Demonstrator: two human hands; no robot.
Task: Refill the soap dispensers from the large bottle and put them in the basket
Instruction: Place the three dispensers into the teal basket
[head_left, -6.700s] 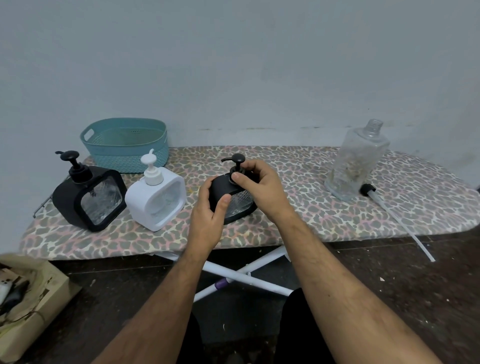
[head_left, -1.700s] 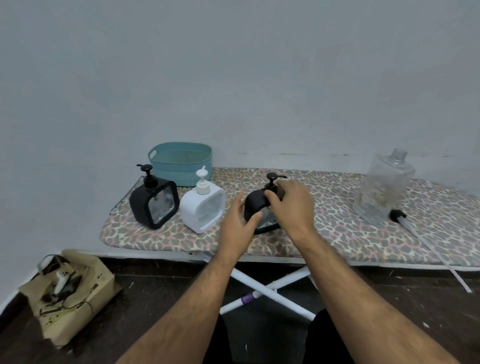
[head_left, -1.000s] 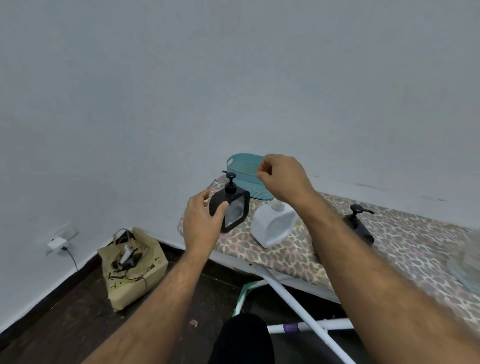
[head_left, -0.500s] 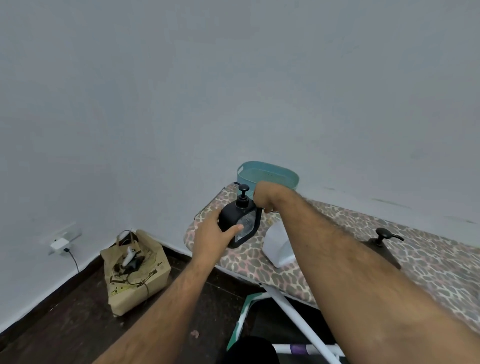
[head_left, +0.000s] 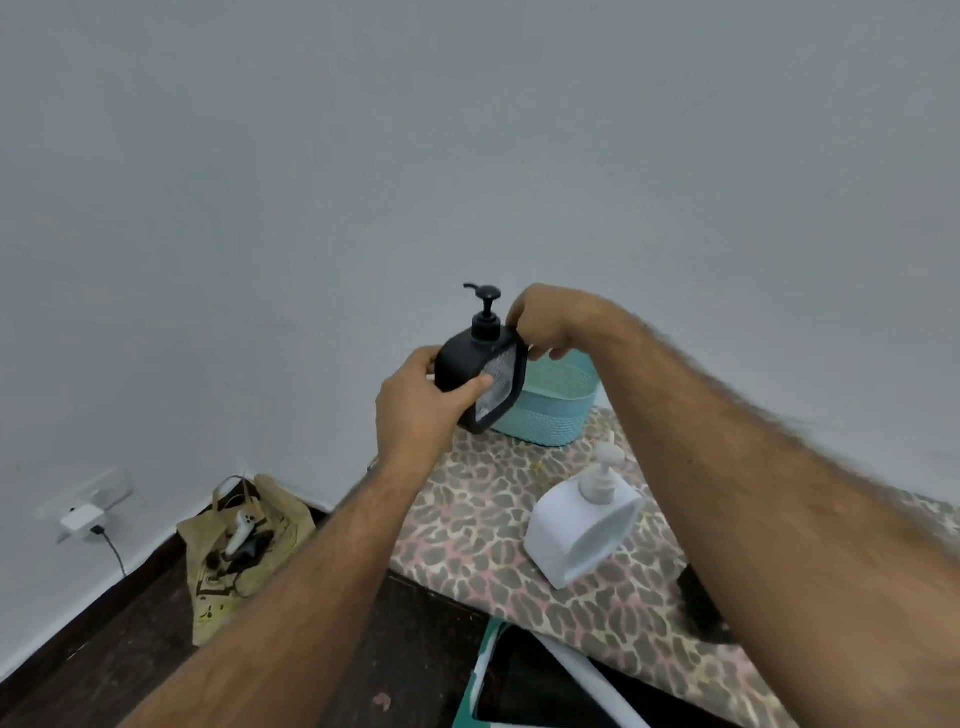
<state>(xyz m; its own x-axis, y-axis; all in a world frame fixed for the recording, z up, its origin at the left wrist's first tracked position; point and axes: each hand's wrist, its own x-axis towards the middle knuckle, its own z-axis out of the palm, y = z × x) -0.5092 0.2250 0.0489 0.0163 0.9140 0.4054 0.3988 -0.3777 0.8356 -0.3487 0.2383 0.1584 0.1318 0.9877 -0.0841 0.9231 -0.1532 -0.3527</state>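
A black square soap dispenser (head_left: 480, 371) with a clear window and a black pump is held upright in the air, just in front of the teal basket (head_left: 553, 410). My left hand (head_left: 423, 402) grips its left side and lower edge. My right hand (head_left: 553, 322) holds its upper right corner. A white dispenser (head_left: 582, 525) stands on the leopard-print ironing board (head_left: 483, 525), near my right forearm. The large bottle and the second black dispenser are out of sight.
The basket sits at the board's far left end, against a pale wall. On the dark floor to the left lies a brown paper bag (head_left: 244, 545) with cables in it. A white charger (head_left: 80, 517) is plugged into a wall socket. White board legs show below.
Both hands have lifted the black dispenser off the board and carried it up toward the basket. The view has swung further left and down.
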